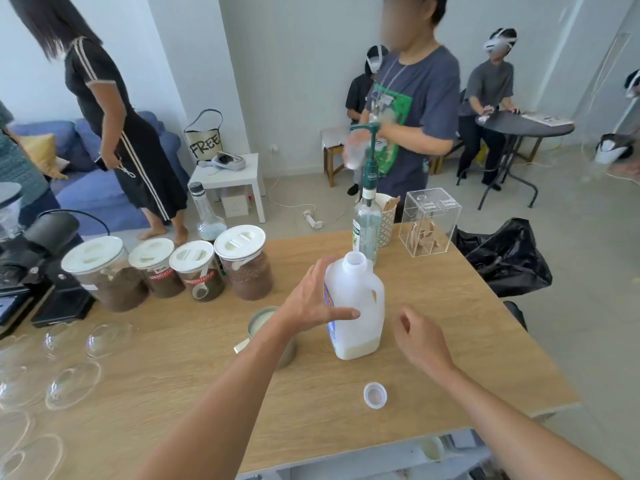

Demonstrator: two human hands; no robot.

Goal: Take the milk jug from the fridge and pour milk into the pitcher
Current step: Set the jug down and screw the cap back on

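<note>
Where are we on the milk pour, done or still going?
Looks done: the milk jug stands upright and uncapped on the table, little milk left in it, and the pitcher holds milk. In hand: nothing gripped; the left hand is open at the jug's side, the right hand hangs loosely curled beside it. Left: probably recapping; the cap lies on the table.
</note>
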